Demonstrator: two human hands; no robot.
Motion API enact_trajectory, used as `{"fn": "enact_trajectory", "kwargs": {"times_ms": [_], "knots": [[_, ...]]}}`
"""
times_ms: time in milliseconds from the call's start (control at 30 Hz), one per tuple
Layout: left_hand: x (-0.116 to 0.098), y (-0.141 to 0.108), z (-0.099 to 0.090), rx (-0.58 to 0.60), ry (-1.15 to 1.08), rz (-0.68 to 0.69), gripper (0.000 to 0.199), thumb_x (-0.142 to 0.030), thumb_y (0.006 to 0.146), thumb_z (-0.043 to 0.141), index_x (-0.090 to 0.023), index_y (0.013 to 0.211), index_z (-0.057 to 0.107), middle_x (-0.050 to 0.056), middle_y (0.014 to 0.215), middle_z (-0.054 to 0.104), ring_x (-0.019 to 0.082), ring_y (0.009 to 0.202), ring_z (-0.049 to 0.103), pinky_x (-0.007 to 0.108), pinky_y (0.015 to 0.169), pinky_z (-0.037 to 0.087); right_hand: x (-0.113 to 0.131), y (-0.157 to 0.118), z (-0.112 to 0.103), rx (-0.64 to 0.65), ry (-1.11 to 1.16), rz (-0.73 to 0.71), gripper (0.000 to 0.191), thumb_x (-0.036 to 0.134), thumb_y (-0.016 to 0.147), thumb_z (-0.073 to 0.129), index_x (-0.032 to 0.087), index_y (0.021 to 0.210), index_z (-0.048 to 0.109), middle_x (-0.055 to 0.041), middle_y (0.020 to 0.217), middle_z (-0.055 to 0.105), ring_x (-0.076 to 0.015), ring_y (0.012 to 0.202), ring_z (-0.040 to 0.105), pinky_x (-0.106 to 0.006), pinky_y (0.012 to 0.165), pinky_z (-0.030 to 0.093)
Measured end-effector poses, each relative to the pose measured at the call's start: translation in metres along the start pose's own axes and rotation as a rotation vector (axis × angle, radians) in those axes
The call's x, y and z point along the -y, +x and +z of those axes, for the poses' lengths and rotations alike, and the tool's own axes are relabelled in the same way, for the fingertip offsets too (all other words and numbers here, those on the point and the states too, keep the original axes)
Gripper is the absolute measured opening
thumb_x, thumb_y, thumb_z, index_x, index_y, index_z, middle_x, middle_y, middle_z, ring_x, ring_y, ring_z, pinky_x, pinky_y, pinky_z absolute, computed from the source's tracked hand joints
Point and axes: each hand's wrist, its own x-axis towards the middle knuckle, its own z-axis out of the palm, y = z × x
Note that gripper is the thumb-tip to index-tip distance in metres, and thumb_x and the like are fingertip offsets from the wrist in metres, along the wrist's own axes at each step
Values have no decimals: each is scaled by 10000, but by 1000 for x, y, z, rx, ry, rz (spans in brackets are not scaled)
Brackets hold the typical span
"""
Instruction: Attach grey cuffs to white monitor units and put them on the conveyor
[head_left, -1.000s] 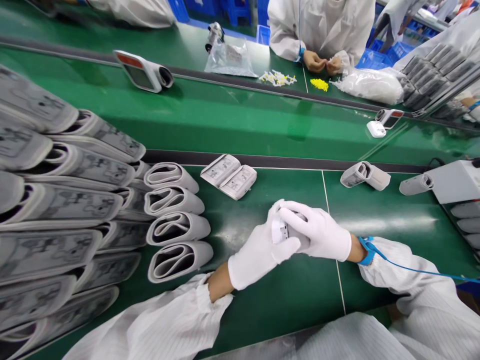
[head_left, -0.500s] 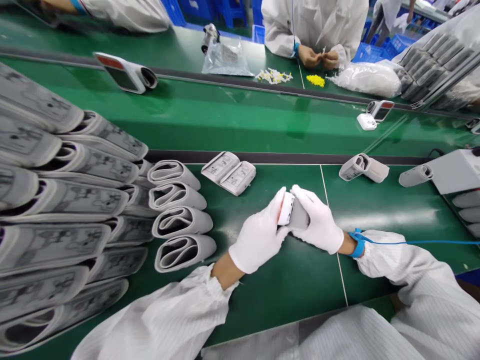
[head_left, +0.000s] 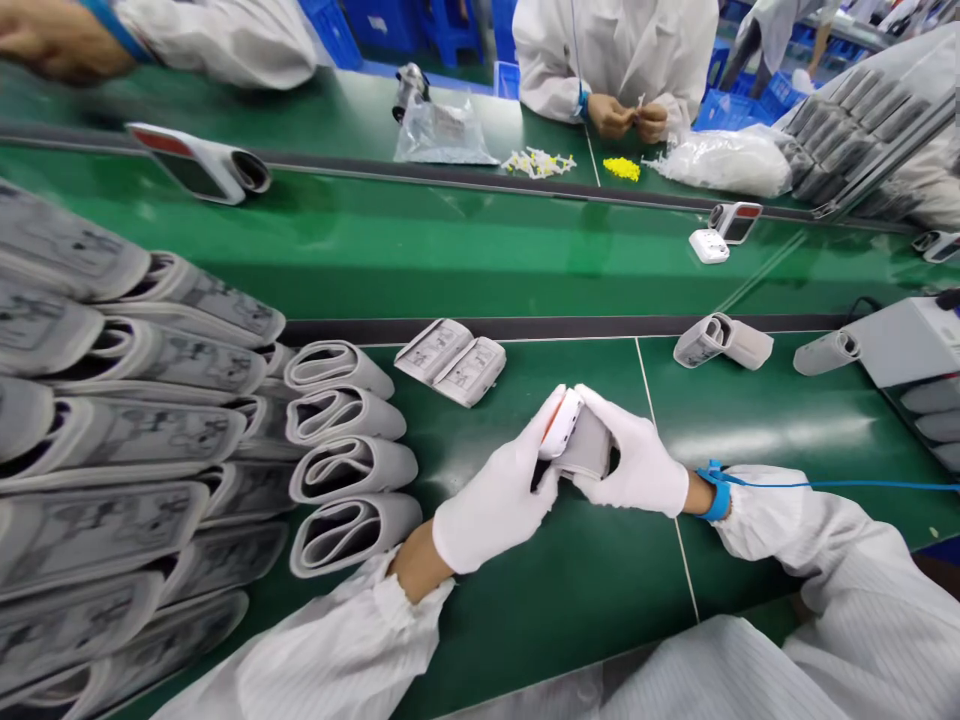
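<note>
On the far table (head_left: 345,105), a crumpled translucent plastic bag (head_left: 444,133) lies to the left; what it holds cannot be made out. To the right, a bulging clear plastic bag (head_left: 724,163) holds whitish contents too blurred to identify. Between the bags are loose heaps of small white pieces with yellow tips (head_left: 538,163) and small bright-yellow pieces (head_left: 622,168). A blue plastic bin (head_left: 507,80) stands beyond, its inside hidden.

Over the near green table (head_left: 525,610), the left grip (head_left: 495,500), a white-gloved hand, pinches a white plastic device with an orange-red face (head_left: 564,424) from its left side. The right grip (head_left: 637,450), gloved likewise, clasps a grey fabric cuff (head_left: 588,445) between fingers and thumb, a gap showing by the palm. The device sits between both hands, touching the cuff on its right.

The device is compact and round-edged, tilted, with small dark openings along the narrow white side. The cuff is folded into a short, plain-looking bundle. To the left stand four rolled grey fabric cuffs (head_left: 394,468) in a row.
</note>
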Motion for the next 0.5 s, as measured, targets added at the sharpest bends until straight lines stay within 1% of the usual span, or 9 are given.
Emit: {"fn": "enact_trajectory", "kwargs": {"times_ms": [67, 133, 233, 300, 367, 400, 433, 467, 500], "knots": [[1, -1, 1, -17, 18, 21, 846, -140, 918, 502, -226, 1675, 135, 72, 1097, 767, 245, 995, 761, 349, 881, 619, 0, 0, 2, 1, -15, -19, 975, 251, 747, 756, 246, 1633, 348, -78, 1550, 534, -268, 1384, 582, -339, 1146, 502], [3, -2, 4, -67, 39, 30, 847, -137, 900, 514, -250, 1668, 175, 62, 1162, 767, 234, 1004, 763, 322, 868, 619, 1, -1, 3, 7, -14, -30, 992, 234, 737, 752, 256, 1638, 337, -77, 1563, 518, -263, 1395, 570, -335, 1161, 483], [6, -4, 9, -194, 71, -22, 774, -145, 851, 554, -275, 1594, 378, 45, 1290, 747, 240, 1091, 753, 307, 915, 609, 4, -2, 4, 40, 41, -29, 1054, 260, 726, 783, 247, 1656, 286, -91, 1574, 499, -267, 1409, 551, -337, 1169, 462], [5, -4, 10, -270, 52, -101, 730, -122, 772, 577, -277, 1484, 531, 27, 1309, 744, 247, 1107, 750, 298, 920, 608, 6, -2, 2, 125, 108, 9, 1125, 347, 729, 830, 225, 1672, 229, -115, 1533, 534, -274, 1338, 604, -344, 1107, 506], [3, -3, 7, -318, -30, -182, 701, -114, 710, 596, -267, 1395, 607, 22, 1294, 752, 259, 1122, 743, 298, 903, 617, 5, -1, -2, 256, 195, 85, 1074, 451, 811, 795, 203, 1676, 209, -91, 1280, 698, -224, 1063, 719, -325, 940, 577], [1, -2, 4, -329, -91, -207, 668, -130, 708, 617, -256, 1365, 625, 29, 1296, 751, 266, 1138, 736, 311, 915, 617, 3, 0, -3, 309, 240, 131, 944, 486, 897, 715, 189, 1664, 253, -49, 1067, 747, -180, 873, 724, -300, 837, 587], [-1, 0, 1, -336, -155, -221, 613, -166, 726, 647, -242, 1335, 640, 42, 1295, 750, 276, 1150, 729, 335, 940, 614, 1, 1, -5, 324, 282, 181, 773, 492, 983, 605, 173, 1634, 338, -6, 874, 732, -139, 699, 674, -271, 738, 575], [-3, 1, -2, -339, -215, -224, 545, -221, 755, 678, -228, 1300, 654, 60, 1286, 751, 289, 1154, 724, 371, 968, 608, -2, 3, -5, 299, 313, 220, 633, 474, 1042, 504, 154, 1583, 436, 16, 770, 700, -110, 583, 601, -250, 665, 550], [-4, 3, -5, -339, -260, -219, 478, -286, 781, 699, -217, 1253, 672, 77, 1262, 758, 302, 1141, 726, 408, 982, 604, -5, 6, -6, 249, 324, 234, 553, 448, 1066, 449, 138, 1519, 521, 10, 772, 702, -93, 534, 545, -241, 628, 534]]}}
